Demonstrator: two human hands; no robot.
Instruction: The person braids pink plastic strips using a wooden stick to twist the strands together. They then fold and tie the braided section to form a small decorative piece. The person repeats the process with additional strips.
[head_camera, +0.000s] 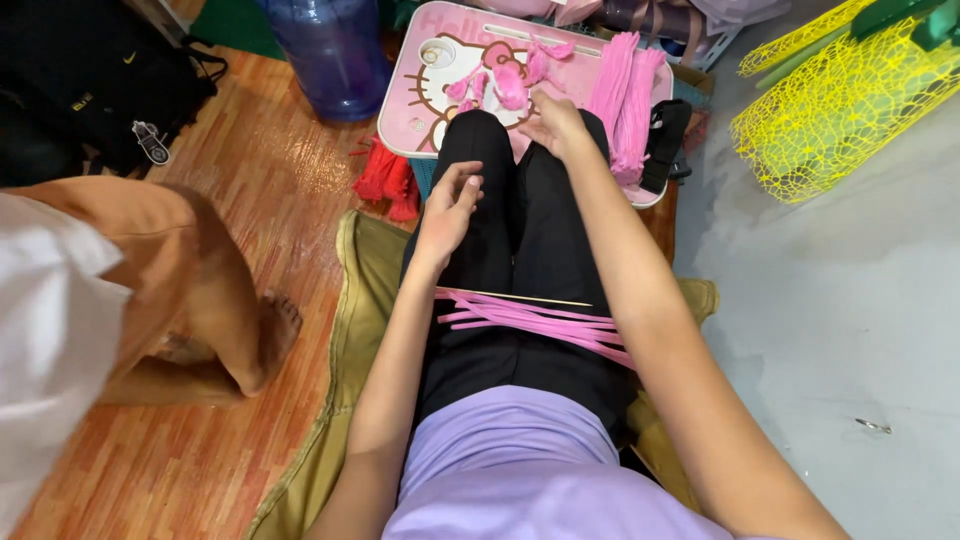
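Here, nearest the camera, a person in a lilac top and black trousers sits on an olive cushion, legs stretched forward. Across the lap lies a loose bundle of pink pipe cleaners with a thin pale stick along its upper edge. Further out, the left hand rests on the left knee, fingers loosely curled and holding nothing that can be seen. The right hand reaches beyond the knees to the edge of a small pink cartoon-cat tray table; its fingers are pinched narrow, seemingly on a small pink piece, though what exactly they hold cannot be told. Just beside it on the tray lie pink twisted shapes and a thick stack of straight pink stems. As a judgement, this fine work goes best with a light fingertip pinch, the free hand steadying the lap bundle. Red stems lie on the wooden floor by the tray. At far left, another person's bare leg; beyond, a blue water bottle, and yellow netting at right.
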